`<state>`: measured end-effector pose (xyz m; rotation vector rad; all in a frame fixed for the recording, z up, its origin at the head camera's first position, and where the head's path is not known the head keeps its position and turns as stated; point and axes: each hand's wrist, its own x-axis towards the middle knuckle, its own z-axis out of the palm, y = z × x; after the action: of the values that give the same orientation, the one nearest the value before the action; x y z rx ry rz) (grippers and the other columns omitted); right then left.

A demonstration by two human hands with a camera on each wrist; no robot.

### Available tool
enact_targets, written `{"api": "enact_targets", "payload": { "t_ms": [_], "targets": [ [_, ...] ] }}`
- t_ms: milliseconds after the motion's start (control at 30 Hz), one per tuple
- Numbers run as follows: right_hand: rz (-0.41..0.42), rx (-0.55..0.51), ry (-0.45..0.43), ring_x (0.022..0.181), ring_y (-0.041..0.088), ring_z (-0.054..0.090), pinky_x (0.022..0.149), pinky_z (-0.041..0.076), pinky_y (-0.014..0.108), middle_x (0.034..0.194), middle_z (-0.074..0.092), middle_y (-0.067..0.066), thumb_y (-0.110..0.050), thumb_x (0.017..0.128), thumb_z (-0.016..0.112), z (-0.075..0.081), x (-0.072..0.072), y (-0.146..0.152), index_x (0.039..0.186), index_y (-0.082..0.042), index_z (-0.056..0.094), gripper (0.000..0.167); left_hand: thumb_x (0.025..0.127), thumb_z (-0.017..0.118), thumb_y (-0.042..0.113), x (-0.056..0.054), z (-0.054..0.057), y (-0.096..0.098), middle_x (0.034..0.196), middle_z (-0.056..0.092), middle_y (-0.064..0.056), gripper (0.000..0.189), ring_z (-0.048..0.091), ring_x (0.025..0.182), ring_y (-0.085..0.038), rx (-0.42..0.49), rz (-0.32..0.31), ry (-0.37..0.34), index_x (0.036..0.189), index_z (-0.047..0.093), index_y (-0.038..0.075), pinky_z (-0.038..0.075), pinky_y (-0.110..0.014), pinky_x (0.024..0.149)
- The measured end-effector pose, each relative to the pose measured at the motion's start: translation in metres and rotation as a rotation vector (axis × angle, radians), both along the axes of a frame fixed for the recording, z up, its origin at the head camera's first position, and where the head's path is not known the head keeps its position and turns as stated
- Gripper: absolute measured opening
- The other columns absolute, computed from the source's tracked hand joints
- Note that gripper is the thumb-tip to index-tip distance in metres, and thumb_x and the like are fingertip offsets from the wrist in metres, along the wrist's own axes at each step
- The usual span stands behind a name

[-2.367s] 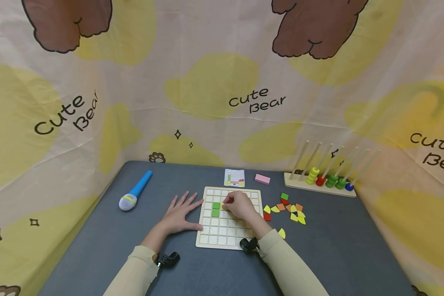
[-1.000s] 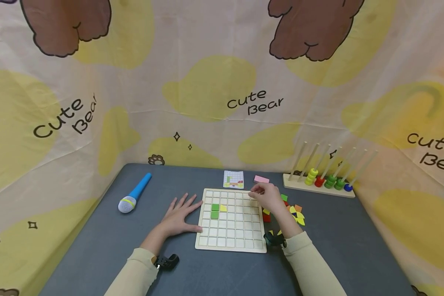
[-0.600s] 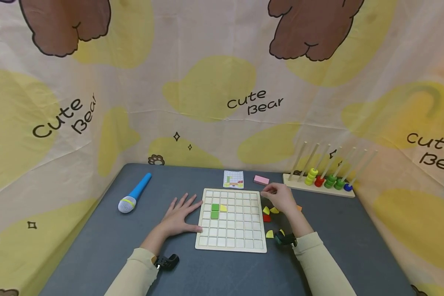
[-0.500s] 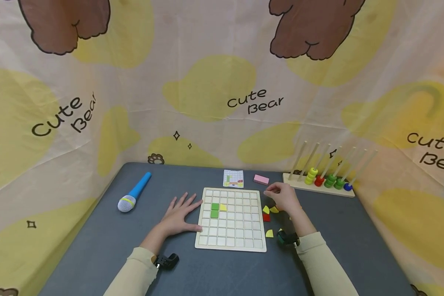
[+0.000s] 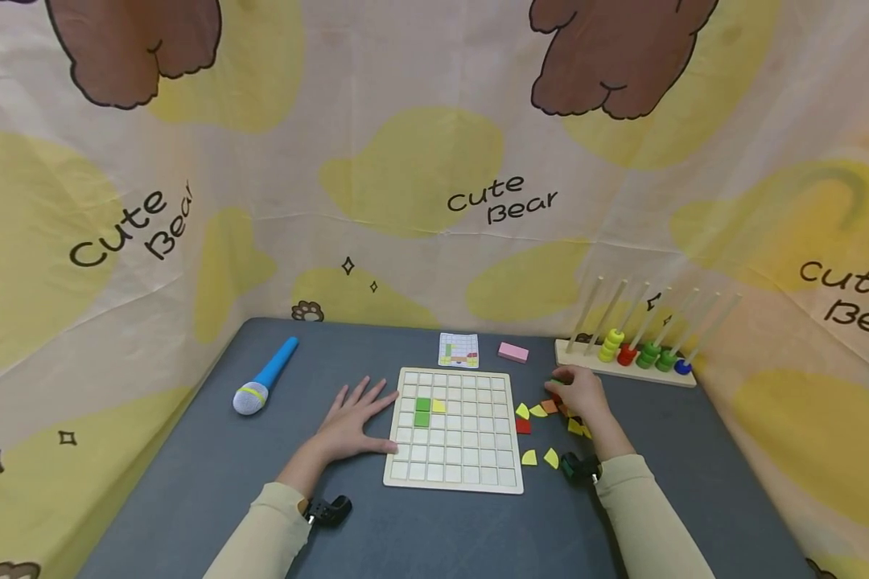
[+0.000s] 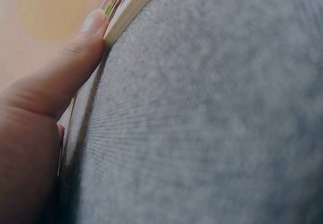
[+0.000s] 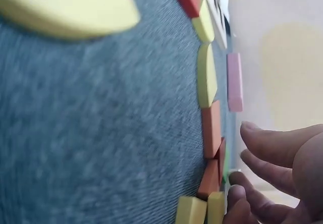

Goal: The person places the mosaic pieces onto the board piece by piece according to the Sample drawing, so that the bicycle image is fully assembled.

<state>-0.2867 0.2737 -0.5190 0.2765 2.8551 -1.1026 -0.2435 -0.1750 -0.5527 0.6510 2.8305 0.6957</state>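
Note:
A pale gridded board (image 5: pixel 450 462) lies flat on the table. Two green square tiles (image 5: pixel 422 419) and one yellow square tile (image 5: pixel 438 407) sit in its left half. My left hand (image 5: pixel 348 426) rests beside it with spread fingers, its thumb (image 6: pixel 93 24) against the board's left edge. My right hand (image 5: pixel 582 396) is over the loose pieces to the right, nearest a green tile (image 7: pixel 226 161). In the right wrist view its thumb (image 7: pixel 275 143) and fingers are apart, with no piece visibly between them. Orange tiles (image 7: pixel 212 128) and yellow pieces lie close by, some hidden under the hand.
A picture card (image 5: pixel 459 351) and a pink block (image 5: pixel 512 352) lie behind the board. At the back right stands a peg rack (image 5: pixel 626 371) with coloured beads. A toy microphone (image 5: pixel 266 376) lies at left. Yellow rounded pieces (image 5: pixel 529 457) and a red tile (image 5: pixel 524 426) are right of the board.
The right hand has let go of the yellow square tile on the board and moved right to the loose pieces. The left hand has stayed at the board's edge.

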Motion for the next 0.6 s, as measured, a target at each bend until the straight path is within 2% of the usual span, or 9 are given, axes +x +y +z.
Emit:
{"api": "enact_targets", "payload": {
  "t_ms": [167, 400, 600],
  "targets": [
    [-0.014, 0.028, -0.04, 0.103, 0.035, 0.061, 0.089, 0.056, 0.047, 0.125, 0.064, 0.024, -0.023, 0.095, 0.071, -0.006, -0.0031, 0.0032, 0.126, 0.0, 0.066, 0.039, 0.073, 0.068, 0.08, -0.0003, -0.0003, -0.0005, 0.17, 0.018, -0.002, 0.104, 0.002, 0.158, -0.034, -0.007, 0.0, 0.002, 0.159, 0.032, 0.033, -0.005, -0.062, 0.123],
    [-0.022, 0.039, -0.037, 0.099, 0.034, 0.062, 0.085, 0.056, 0.045, 0.12, 0.065, 0.024, -0.018, 0.094, 0.073, -0.0058, -0.005, 0.0046, 0.126, 0.002, 0.066, 0.039, 0.073, 0.068, 0.08, -0.0001, -0.0029, -0.0013, 0.17, 0.018, -0.002, 0.104, 0.002, 0.158, -0.034, -0.001, -0.002, 0.01, 0.159, 0.033, 0.033, -0.004, -0.063, 0.123],
    [-0.044, 0.038, -0.026, 0.088, 0.029, 0.061, 0.071, 0.054, 0.035, 0.109, 0.067, 0.02, -0.017, 0.092, 0.075, -0.0026, -0.0038, 0.0018, 0.115, 0.0, 0.071, 0.028, 0.073, 0.068, 0.081, -0.0008, -0.004, -0.0017, 0.17, 0.018, -0.002, 0.104, 0.002, 0.158, -0.034, -0.003, -0.001, 0.012, 0.159, 0.032, 0.034, -0.004, -0.062, 0.123]
  ]
}}
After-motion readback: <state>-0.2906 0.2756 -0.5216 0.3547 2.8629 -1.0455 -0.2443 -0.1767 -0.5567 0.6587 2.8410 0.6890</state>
